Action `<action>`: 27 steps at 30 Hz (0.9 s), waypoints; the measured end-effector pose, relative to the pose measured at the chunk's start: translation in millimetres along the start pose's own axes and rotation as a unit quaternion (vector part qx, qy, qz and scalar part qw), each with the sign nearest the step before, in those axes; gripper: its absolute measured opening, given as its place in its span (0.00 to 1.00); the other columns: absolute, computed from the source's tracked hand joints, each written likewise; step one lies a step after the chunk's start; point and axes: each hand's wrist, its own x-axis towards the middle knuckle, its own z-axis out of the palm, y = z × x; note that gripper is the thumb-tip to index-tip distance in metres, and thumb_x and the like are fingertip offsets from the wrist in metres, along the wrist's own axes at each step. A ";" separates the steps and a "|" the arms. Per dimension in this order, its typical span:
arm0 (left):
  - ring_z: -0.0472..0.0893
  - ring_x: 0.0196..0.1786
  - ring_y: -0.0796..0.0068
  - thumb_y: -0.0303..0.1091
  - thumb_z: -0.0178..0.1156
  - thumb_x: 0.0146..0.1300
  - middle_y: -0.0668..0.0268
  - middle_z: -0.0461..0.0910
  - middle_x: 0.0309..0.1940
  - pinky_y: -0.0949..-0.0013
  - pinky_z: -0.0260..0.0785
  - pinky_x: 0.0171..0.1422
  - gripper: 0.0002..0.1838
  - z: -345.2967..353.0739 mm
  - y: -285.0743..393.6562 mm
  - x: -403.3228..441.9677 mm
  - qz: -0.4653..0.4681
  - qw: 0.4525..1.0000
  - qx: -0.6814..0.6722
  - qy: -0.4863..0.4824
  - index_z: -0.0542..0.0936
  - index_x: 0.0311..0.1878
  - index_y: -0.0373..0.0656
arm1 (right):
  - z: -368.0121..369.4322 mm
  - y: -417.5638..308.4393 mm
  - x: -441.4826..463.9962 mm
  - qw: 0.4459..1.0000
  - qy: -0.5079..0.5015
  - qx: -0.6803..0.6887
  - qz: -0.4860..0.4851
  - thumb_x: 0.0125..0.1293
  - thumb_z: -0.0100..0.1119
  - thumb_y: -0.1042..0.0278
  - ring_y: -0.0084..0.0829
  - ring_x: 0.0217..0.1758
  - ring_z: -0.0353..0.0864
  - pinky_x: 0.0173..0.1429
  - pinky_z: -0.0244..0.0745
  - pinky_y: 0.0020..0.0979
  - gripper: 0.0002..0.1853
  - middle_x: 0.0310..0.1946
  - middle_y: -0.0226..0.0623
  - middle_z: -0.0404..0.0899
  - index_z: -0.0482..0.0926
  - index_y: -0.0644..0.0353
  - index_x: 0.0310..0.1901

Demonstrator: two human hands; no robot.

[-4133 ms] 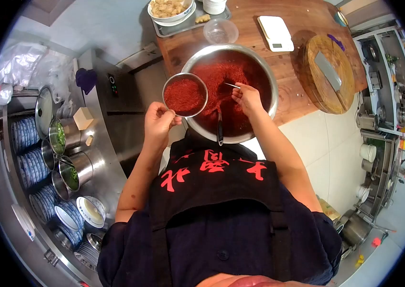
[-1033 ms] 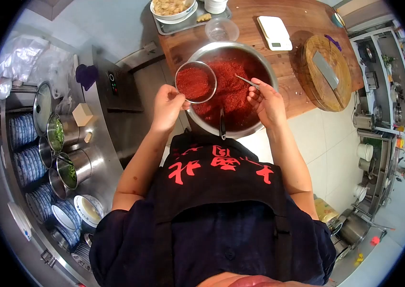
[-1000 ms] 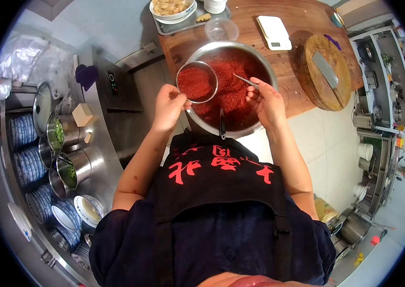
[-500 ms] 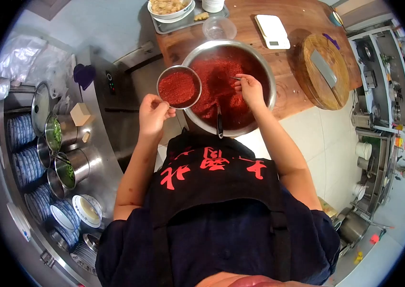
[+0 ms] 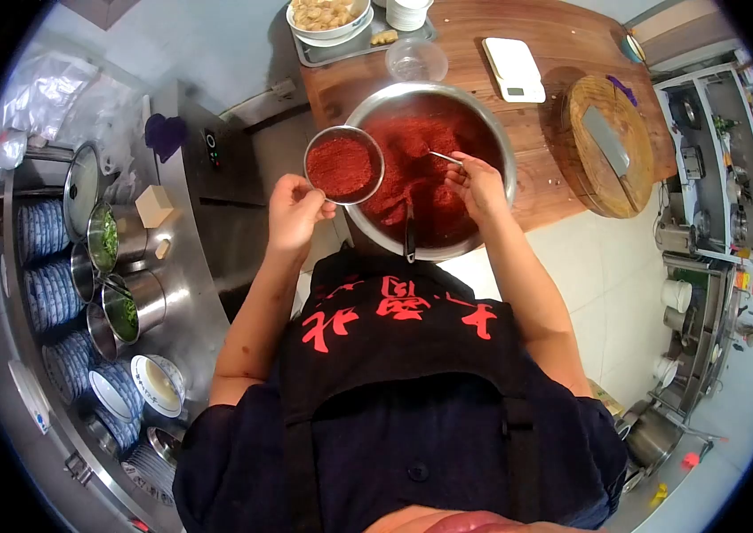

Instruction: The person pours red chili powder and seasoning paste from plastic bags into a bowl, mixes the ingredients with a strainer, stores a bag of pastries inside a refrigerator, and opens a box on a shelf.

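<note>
My left hand (image 5: 298,211) pinches the rim of a small round metal bowl (image 5: 382,174), which is filled with coarse red powder (image 5: 339,166). That small bowl hangs over the left edge of a large steel basin (image 5: 507,151) with more of the red powder in it. In my right hand (image 5: 480,185) is the thin handle of a metal spoon (image 5: 444,157). The spoon's head, heaped with red powder, is over the middle of the basin. A black-handled utensil (image 5: 410,235) leans on the basin's near rim, its far end hidden in the powder.
Behind the basin on the wooden table (image 5: 554,27) are a clear plastic tub (image 5: 417,60), a white scale (image 5: 513,69) and a tray (image 5: 316,55) with dishes. A cleaver (image 5: 605,140) lies on a round chopping board (image 5: 582,182) at right. Pots and stacked bowls (image 5: 43,229) line the left counter.
The spoon has come up into view heaped with red powder, and my right hand has shifted slightly right and nearer to me. My left hand still holds the small bowl.
</note>
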 end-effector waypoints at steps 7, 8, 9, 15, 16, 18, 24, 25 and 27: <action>0.75 0.28 0.75 0.22 0.51 0.55 0.62 0.72 0.28 0.72 0.71 0.34 0.05 24.4 -8.6 20.1 -0.012 0.998 0.015 -0.058 0.66 0.34 0.38 | 19.9 -36.1 -63.5 0.991 -0.039 -0.064 -0.110 0.67 0.43 0.69 0.24 0.32 0.75 0.41 0.74 0.27 0.12 0.30 0.34 0.75 0.73 0.65 0.46; 0.75 0.28 0.74 0.22 0.51 0.55 0.62 0.72 0.28 0.72 0.71 0.34 0.05 28.5 -8.8 22.9 -0.024 0.998 0.011 -0.064 0.66 0.34 0.38 | 26.9 -33.5 -71.9 0.976 -0.045 -0.140 -0.160 0.67 0.43 0.70 0.24 0.33 0.75 0.41 0.74 0.26 0.11 0.29 0.33 0.75 0.74 0.64 0.45; 0.75 0.28 0.74 0.22 0.51 0.55 0.62 0.72 0.28 0.72 0.71 0.34 0.05 31.9 -9.1 24.4 -0.035 0.997 0.007 -0.070 0.66 0.34 0.38 | 34.4 -32.3 -81.9 0.953 -0.051 -0.215 -0.208 0.67 0.43 0.71 0.24 0.33 0.75 0.41 0.74 0.26 0.11 0.29 0.33 0.75 0.74 0.64 0.45; 0.76 0.26 0.74 0.21 0.50 0.53 0.62 0.71 0.28 0.72 0.71 0.30 0.06 33.2 -3.7 24.4 -0.066 0.990 -0.037 -0.122 0.65 0.33 0.38 | 51.2 -43.9 -124.1 0.714 -0.117 -0.531 -0.442 0.57 0.51 0.81 0.38 0.33 0.75 0.38 0.71 0.31 0.10 0.28 0.42 0.73 0.76 0.62 0.41; 0.75 0.27 0.74 0.21 0.50 0.53 0.63 0.71 0.28 0.72 0.70 0.31 0.05 33.0 -2.5 23.4 -0.069 0.989 -0.028 -0.130 0.65 0.33 0.39 | 51.7 -38.7 -120.2 0.709 -0.114 -0.526 -0.455 0.57 0.51 0.81 0.40 0.33 0.75 0.38 0.71 0.32 0.10 0.28 0.43 0.73 0.76 0.62 0.41; 0.74 0.27 0.74 0.22 0.49 0.54 0.64 0.70 0.28 0.72 0.69 0.32 0.05 33.1 1.6 18.5 -0.074 0.986 -0.011 -0.147 0.65 0.32 0.40 | 55.7 -35.7 -116.5 0.690 -0.090 -0.537 -0.476 0.57 0.51 0.80 0.41 0.33 0.76 0.38 0.71 0.33 0.10 0.29 0.43 0.74 0.76 0.62 0.40; 0.74 0.27 0.74 0.21 0.49 0.54 0.64 0.70 0.27 0.72 0.69 0.31 0.05 27.0 7.4 13.5 -0.077 0.984 -0.008 -0.163 0.65 0.32 0.40 | 72.6 -26.3 -119.9 0.671 -0.021 -0.533 -0.516 0.55 0.51 0.78 0.42 0.30 0.77 0.34 0.73 0.35 0.09 0.26 0.43 0.74 0.76 0.61 0.37; 0.74 0.27 0.74 0.21 0.49 0.54 0.63 0.70 0.27 0.72 0.69 0.32 0.05 25.7 6.1 14.3 -0.080 0.983 -0.015 -0.166 0.65 0.32 0.40 | 74.3 -21.0 -120.4 0.663 -0.017 -0.541 -0.516 0.55 0.51 0.78 0.42 0.29 0.77 0.34 0.73 0.35 0.09 0.26 0.42 0.74 0.77 0.60 0.38; 0.74 0.27 0.74 0.21 0.49 0.54 0.63 0.70 0.27 0.71 0.69 0.32 0.05 24.8 2.1 16.8 -0.085 0.981 -0.033 -0.169 0.65 0.32 0.40 | 81.2 -6.6 -124.7 0.652 -0.042 -0.550 -0.521 0.53 0.51 0.78 0.42 0.28 0.76 0.33 0.74 0.36 0.10 0.25 0.41 0.73 0.76 0.61 0.38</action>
